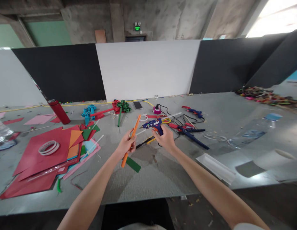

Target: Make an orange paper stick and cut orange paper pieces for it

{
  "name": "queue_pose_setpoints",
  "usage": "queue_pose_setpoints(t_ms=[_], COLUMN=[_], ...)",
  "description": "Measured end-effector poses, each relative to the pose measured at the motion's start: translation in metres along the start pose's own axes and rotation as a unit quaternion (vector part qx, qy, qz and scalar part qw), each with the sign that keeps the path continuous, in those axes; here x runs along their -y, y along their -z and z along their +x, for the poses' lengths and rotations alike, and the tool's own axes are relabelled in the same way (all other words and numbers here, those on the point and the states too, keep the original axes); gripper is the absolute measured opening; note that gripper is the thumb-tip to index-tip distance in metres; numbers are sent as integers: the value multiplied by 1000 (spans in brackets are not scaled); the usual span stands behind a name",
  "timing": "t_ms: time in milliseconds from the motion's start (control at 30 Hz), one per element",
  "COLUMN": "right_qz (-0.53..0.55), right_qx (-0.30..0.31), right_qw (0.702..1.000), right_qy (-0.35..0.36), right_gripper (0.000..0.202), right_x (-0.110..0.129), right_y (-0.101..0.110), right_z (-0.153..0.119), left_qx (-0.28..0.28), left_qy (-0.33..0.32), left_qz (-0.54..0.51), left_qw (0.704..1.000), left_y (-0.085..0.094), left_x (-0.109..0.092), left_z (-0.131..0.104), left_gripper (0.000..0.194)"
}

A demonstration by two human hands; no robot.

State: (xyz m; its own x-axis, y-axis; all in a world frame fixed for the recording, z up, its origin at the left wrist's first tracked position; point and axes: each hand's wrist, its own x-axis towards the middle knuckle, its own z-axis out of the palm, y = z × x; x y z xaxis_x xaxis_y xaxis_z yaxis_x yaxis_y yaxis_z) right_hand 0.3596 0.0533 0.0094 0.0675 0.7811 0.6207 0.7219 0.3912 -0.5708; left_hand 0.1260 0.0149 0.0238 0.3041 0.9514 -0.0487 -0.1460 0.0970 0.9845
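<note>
Clock centred on the orange rod [136,124], 12 pointing away from the person. Rod sits in the left hand [126,143], thumb and fingers closed round it near mid-length. Upper end projects past the fingers toward 1; lower end emerges below the hand toward 7. Rod tilted; both ends bare.

Glue gun [151,124] at 1–2, in the right hand [166,137], fingers wrapped on its handle. Trigger finger: cannot tell whether pressed. Nozzle points to 9, toward the rod's upper part, near it; a small gap appears between them.

Green strip [134,164] on the table [160,187] at 6, just beside the rod's lower end in this view. Phone [137,105] at 12. Green flower [123,106] between 11 and 12, red flower [115,104] at 11, adjoining it. Blue flower [89,111] at 10; flask [59,111] also near 10, further out, tilted in view.

Red sheets [28,156] at 9, tape roll [56,147] lying on them. Pliers [195,140] at 3; second gun [195,111] at 2. Bottle [249,131] at 3, well apart, on its side.
</note>
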Motion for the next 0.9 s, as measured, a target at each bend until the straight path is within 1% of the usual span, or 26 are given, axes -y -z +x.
queue_pose_setpoints(t_ms=[100, 200, 333, 700, 900], right_qz=[-6, 1, -1, -12, -22], right_qx=[-6, -15, -22, -15, -22], right_qw=[1000, 1000, 1000, 1000, 999], right_qy=[5, 9, 16, 9, 16], right_gripper=[30, 32, 31, 28, 25], right_x=[-1, -4, -6, -5, -4], right_y=[-1, -3, -4, -3, -2], right_z=[0, 0, 0, 1, 1], left_qx=[2, 16, 19, 25, 17], left_qy=[-7, -16, -14, -19, -20], left_qz=[10, 22, 45, 75, 95], left_qw=[1000, 1000, 999, 997, 995], left_y=[0, 2, 3, -1, -4], left_x=[2, 6, 10, 8, 6], left_z=[1, 3, 5, 3, 2], left_gripper=[70, 71, 71, 74, 72])
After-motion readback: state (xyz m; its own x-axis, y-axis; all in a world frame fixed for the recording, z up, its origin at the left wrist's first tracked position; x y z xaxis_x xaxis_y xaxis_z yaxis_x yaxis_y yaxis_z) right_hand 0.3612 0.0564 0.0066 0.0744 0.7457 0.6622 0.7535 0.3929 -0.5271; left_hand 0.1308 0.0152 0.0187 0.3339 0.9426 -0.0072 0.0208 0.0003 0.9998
